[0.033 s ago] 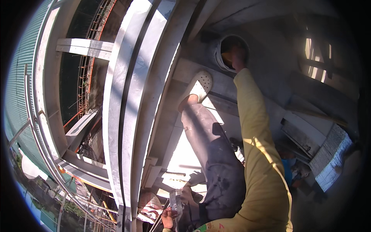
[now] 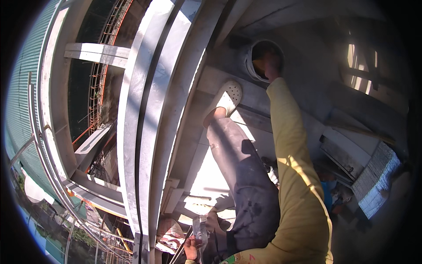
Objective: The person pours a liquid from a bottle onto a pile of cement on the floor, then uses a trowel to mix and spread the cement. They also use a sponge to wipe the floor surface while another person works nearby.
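Observation:
My right hand (image 2: 273, 68) reaches over the rim and down into a white bucket (image 2: 249, 68), its arm in a yellow sleeve. Something yellowish (image 2: 259, 67) shows beside it inside, but shadow hides my fingers and whatever they touch. Low in the picture, my left hand (image 2: 190, 247) is closed around a flat, pale grey, rectangular piece (image 2: 201, 231) with a glossy, see-through look. Its exact kind cannot be made out. A striped cloth or sack (image 2: 170, 235) lies to the left of that hand.
Long grey beams (image 2: 151, 114) run along my left, with an open drop and rebar (image 2: 99, 97) beyond. My foot in a cream clog (image 2: 228, 97) rests on the ledge near the bucket. At right lie boards (image 2: 345, 152) and a silvery foil sheet (image 2: 378, 178).

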Action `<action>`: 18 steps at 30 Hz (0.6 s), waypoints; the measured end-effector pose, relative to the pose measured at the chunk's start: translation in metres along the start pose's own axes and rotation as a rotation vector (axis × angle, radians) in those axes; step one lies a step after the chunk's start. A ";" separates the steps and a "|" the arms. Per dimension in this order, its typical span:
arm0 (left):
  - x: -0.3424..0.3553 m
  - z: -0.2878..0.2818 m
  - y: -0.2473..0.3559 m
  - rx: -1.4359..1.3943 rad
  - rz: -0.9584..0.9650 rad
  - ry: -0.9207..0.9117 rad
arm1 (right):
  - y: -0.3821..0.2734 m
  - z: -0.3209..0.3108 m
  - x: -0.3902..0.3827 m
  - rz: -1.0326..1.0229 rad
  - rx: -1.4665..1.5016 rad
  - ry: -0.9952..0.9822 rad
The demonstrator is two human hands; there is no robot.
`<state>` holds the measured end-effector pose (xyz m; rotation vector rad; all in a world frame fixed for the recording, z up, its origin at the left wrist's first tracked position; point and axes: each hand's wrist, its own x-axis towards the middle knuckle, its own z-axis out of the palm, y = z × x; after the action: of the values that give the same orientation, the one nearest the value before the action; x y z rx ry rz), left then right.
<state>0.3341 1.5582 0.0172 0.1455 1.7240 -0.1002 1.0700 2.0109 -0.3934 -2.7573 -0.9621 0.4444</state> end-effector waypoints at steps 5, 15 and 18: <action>0.009 0.015 0.007 0.124 -0.081 -0.005 | 0.006 -0.007 0.016 0.040 0.086 -0.205; -0.010 0.010 0.021 -0.097 0.114 0.132 | -0.008 -0.087 0.003 -0.066 0.716 0.069; -0.024 0.002 0.015 -0.098 0.108 0.189 | -0.042 -0.142 0.002 -0.154 0.545 0.038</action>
<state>0.3419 1.5715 0.0409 0.1795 1.9020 0.0802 1.0955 2.0342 -0.2498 -2.1820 -0.8769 0.5328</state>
